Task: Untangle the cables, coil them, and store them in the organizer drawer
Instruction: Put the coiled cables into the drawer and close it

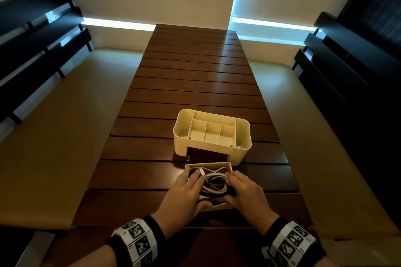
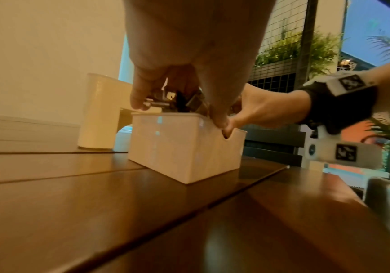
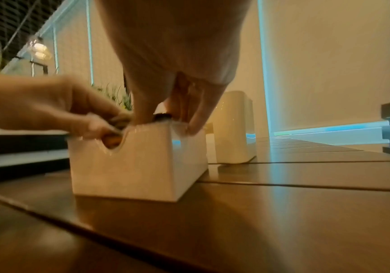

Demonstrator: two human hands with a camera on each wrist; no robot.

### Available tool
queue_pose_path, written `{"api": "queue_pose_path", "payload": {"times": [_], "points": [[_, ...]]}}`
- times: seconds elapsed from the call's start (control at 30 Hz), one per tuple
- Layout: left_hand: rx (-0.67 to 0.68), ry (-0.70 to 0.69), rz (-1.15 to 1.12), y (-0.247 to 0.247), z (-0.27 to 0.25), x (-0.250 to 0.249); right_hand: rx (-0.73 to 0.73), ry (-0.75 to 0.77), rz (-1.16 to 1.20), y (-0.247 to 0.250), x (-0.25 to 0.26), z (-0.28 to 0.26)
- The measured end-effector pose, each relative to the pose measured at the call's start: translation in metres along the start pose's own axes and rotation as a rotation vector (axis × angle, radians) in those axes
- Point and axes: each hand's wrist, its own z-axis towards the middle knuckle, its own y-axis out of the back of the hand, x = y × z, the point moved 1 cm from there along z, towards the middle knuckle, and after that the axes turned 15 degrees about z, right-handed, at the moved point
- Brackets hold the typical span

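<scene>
A tangle of white, grey and dark cables (image 1: 213, 181) fills the cream drawer (image 1: 208, 165), which stands pulled out on the wooden table in front of the organizer (image 1: 212, 132). My left hand (image 1: 195, 188) lies over the left of the bundle, fingers curled onto the cables (image 2: 166, 99) and thumb at the notch in the drawer (image 2: 184, 146) front. My right hand (image 1: 233, 188) curls round the bundle's right side at the drawer's right rim. In the right wrist view its thumb (image 3: 142, 118) dips into the drawer (image 3: 138, 158).
The organizer's top compartments hold nothing, and its drawer slot (image 1: 208, 155) gapes just behind the drawer. The slatted table (image 1: 195, 84) stretches far ahead. Dark benches (image 1: 39, 39) line both sides. A metal planter (image 2: 387, 195) stands at the near right.
</scene>
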Motion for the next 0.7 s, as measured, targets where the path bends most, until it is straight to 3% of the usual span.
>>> {"api": "queue_pose_path", "payload": {"times": [0.13, 0.2, 0.33, 0.53, 0.7], "points": [[-0.015, -0.029, 0.073, -0.005, -0.005, -0.013, 0.022, -0.044, 0.128, 0.009, 0.000, -0.003], [-0.015, -0.053, -0.059, 0.012, -0.008, -0.010, 0.032, -0.052, 0.109, 0.010, 0.000, 0.000], [0.117, -0.104, -0.379, 0.037, 0.004, 0.024, 0.143, -0.155, 0.154, 0.013, 0.004, 0.011], [0.237, -0.110, -0.163, 0.045, 0.034, 0.031, 0.425, -0.179, -0.001, 0.025, 0.009, 0.034], [0.282, -0.139, 0.013, 0.047, 0.049, 0.017, 0.577, -0.206, -0.328, 0.022, 0.023, 0.059]]}}
